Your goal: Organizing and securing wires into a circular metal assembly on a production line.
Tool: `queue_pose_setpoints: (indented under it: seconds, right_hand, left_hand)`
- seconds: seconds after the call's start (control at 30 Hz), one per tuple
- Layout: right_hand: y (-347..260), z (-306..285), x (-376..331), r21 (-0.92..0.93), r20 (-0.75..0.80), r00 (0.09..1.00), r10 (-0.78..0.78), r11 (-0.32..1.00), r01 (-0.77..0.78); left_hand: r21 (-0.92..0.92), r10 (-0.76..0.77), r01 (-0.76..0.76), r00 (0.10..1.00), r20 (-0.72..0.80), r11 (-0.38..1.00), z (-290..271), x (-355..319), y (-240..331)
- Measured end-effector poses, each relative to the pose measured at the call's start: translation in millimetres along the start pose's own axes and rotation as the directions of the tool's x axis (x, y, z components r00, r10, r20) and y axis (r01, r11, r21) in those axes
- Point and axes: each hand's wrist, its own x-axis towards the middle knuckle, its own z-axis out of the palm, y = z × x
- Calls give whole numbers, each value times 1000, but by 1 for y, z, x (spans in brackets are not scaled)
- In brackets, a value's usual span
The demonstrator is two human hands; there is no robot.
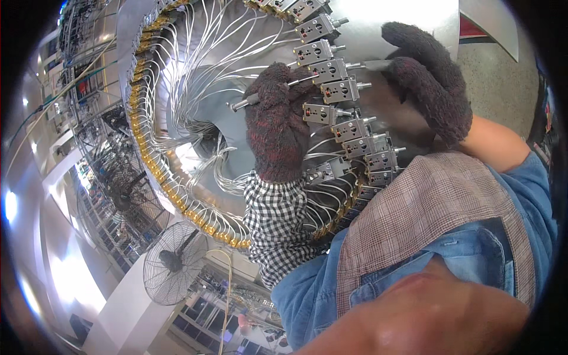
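Observation:
Both my hands wear dark knitted gloves. My left hand (pixel 277 124) is closed around a slim screwdriver (pixel 244 102), whose thin shaft points right to the face of a small metal block (pixel 329 70). This block is one of several with a round hole and a threaded stub, set side by side along a ring. My right hand (pixel 432 83) is on the outer side of the ring, its fingers bent around the end of a grey rod (pixel 377 64) that lines up with the same block's stub. The rod's far end is hidden by the glove.
White wires (pixel 195 77) fan inward from brass-coloured fittings (pixel 157 165) around the ring to a central bundle. Below my left hand, another metal block (pixel 332 170) sits tilted among wires. A standing fan (pixel 171 260) and wire racks (pixel 115 142) are at the left.

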Motion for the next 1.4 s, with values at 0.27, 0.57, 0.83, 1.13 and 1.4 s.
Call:
queue_pose_setpoints:
  seconds: [0.27, 0.57, 0.83, 1.13, 1.4]
  right_hand:
    - [2, -3, -26, -35, -103, 994, -34, 999, 30]
    - [2, 4, -24, -31, -59, 996, -65, 998, 63]
    - [16, 6, -16, -253, -43, 871, -489, 849, 464]
    - [14, -10, -11, -588, 250, 722, -645, 491, 642]
    - [12, -9, -9, -618, 263, 620, -739, 364, 697]
  left_hand:
    - [530, 210, -304, 950, 231, 792, -7, -12, 5]
    - [218, 52, -61, 998, 48, 974, 0, -16, 3]
    - [765, 366, -617, 766, 529, 187, -6, -6, 7]
    - [747, 409, -662, 699, 586, 61, -7, -5, 3]
    - [747, 359, -662, 711, 604, 56, -5, -6, 8]
